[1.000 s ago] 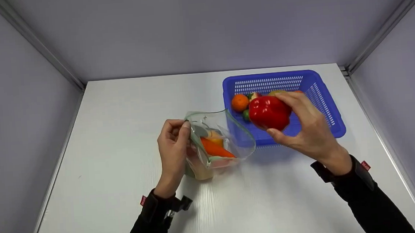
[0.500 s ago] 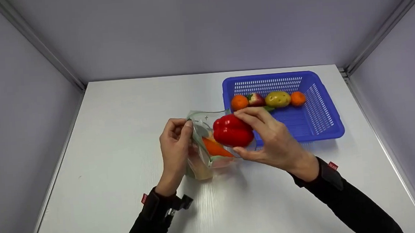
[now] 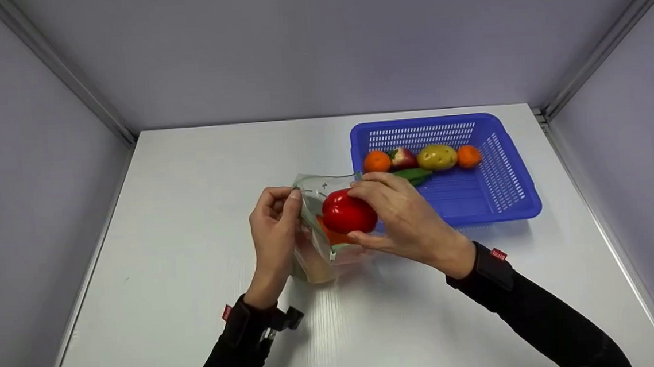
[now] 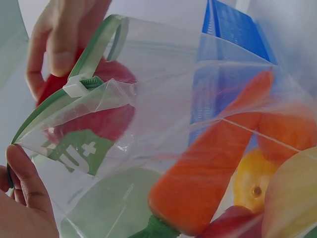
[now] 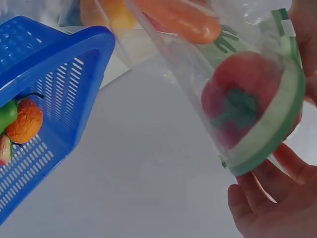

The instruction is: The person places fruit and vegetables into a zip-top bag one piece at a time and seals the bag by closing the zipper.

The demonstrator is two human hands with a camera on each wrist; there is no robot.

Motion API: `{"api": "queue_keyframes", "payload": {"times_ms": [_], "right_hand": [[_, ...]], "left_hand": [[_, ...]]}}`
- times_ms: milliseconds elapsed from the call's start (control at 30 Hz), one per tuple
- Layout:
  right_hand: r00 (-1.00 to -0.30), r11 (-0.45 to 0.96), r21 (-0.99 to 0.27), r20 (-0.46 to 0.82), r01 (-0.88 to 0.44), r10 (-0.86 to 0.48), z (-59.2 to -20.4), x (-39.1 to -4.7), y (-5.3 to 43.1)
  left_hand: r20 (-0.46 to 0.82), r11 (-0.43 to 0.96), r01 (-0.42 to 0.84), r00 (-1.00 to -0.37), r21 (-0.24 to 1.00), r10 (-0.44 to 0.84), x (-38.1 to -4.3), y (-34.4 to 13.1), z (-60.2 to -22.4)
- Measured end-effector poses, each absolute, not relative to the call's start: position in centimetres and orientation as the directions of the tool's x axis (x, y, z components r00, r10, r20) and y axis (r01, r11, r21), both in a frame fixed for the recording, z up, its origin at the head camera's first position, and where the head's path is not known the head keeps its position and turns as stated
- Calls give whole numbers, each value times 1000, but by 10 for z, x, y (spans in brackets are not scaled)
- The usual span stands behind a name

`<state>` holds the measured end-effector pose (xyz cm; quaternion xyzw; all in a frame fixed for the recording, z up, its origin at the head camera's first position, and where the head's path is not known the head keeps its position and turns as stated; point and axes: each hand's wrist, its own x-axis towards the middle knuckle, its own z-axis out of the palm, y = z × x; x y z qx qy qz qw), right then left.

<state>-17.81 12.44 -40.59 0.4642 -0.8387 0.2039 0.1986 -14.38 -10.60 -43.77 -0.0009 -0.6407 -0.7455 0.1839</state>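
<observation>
My right hand [image 3: 404,218] grips a red bell pepper [image 3: 348,211], which sits in the mouth of a clear zip bag [image 3: 317,265] with a green-edged opening. In the right wrist view the pepper's green stem shows through the bag wall. My left hand [image 3: 273,224] pinches the left rim of the bag, near the white zip slider [image 4: 76,86]. Inside the bag, the left wrist view shows an orange carrot [image 4: 213,158], a yellow round fruit [image 4: 253,181] and other pieces of produce. The bag's lower part stands on the white table.
A blue basket [image 3: 525,181] stands behind and right of the bag on the white table [image 3: 193,244]. In it lie two orange fruits, a red-and-white fruit [image 3: 402,158], a yellow potato [image 3: 437,157] and a green vegetable [image 3: 413,176]. Grey walls enclose the table.
My right hand has carried the bell pepper left from over the basket into the bag's mouth, uncovering the basket's contents. The left hand has kept its pinch on the rim, nearly still.
</observation>
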Motion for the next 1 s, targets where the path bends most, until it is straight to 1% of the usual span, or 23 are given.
{"api": "queue_keyframes", "payload": {"times_ms": [200, 333, 400, 500, 600, 700, 800, 900, 1000], "right_hand": [[-545, 556, -105, 413, -825, -730, -404, -186, 120], [-576, 579, -127, 398, -805, -714, -405, -190, 124], [-611, 595, -182, 412, -783, -676, -407, -189, 128], [-696, 628, -309, 410, -714, -590, -412, -187, 136], [-801, 681, -424, 351, -597, -485, -414, -182, 144], [-863, 725, -468, 272, -505, -426, -412, -181, 149], [-870, 726, -480, 259, -493, -420, -409, -185, 149], [-843, 679, -500, 328, -537, -426, -403, -193, 142], [-829, 621, -550, 401, -558, -389, -392, -203, 131]], "left_hand": [[242, -127, 290, -923, 949, -300, -146, -105, -439], [248, -136, 302, -916, 944, -315, -147, -105, -439], [249, -143, 304, -917, 942, -311, -147, -106, -439], [246, -154, 303, -920, 941, -304, -148, -106, -438], [246, -156, 303, -921, 940, -303, -148, -106, -437], [253, -142, 305, -920, 942, -298, -149, -107, -435], [259, -114, 302, -921, 946, -292, -149, -110, -431], [261, -77, 297, -916, 952, -303, -150, -116, -424], [287, -41, 313, -908, 949, -304, -151, -123, -410]]}}
